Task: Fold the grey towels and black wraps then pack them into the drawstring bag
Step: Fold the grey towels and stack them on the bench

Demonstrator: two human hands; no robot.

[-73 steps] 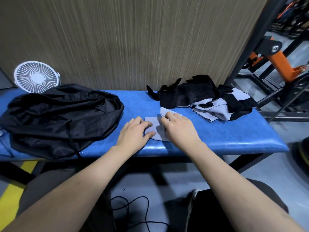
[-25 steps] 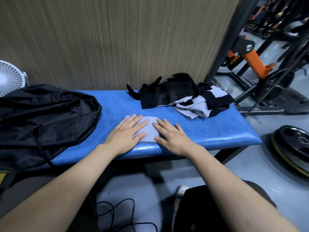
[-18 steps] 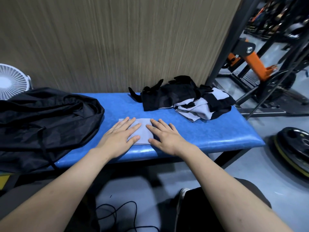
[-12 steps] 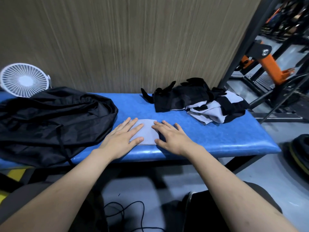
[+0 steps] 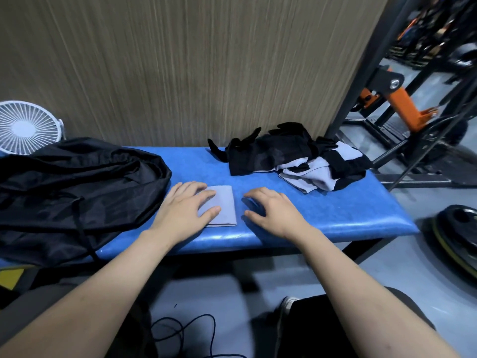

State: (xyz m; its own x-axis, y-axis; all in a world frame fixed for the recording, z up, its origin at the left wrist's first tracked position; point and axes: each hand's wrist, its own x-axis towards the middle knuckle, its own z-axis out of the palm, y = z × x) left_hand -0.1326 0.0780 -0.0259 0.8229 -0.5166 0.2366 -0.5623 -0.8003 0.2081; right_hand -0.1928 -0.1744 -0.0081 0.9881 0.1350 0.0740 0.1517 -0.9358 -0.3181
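A folded grey towel (image 5: 224,205) lies flat near the front of the blue bench (image 5: 335,215). My left hand (image 5: 183,211) rests flat on its left half, fingers spread. My right hand (image 5: 273,210) hovers or rests on the bench just right of the towel, fingers loosely curled, holding nothing. A heap of black wraps (image 5: 265,151) and unfolded grey towels (image 5: 309,174) sits at the back right of the bench. The black drawstring bag (image 5: 77,187) lies crumpled on the left end, its cord (image 5: 80,228) trailing toward the front edge.
A white fan (image 5: 25,127) stands behind the bag against the wood-grain wall. A black rack post and orange gym equipment (image 5: 402,104) rise at the right. A weight plate (image 5: 456,233) lies on the floor at right; a black cable (image 5: 185,332) lies below the bench.
My right hand has lifted off the folded towel and moved a little to the right, its fingers now curled. My left hand stays on the towel.
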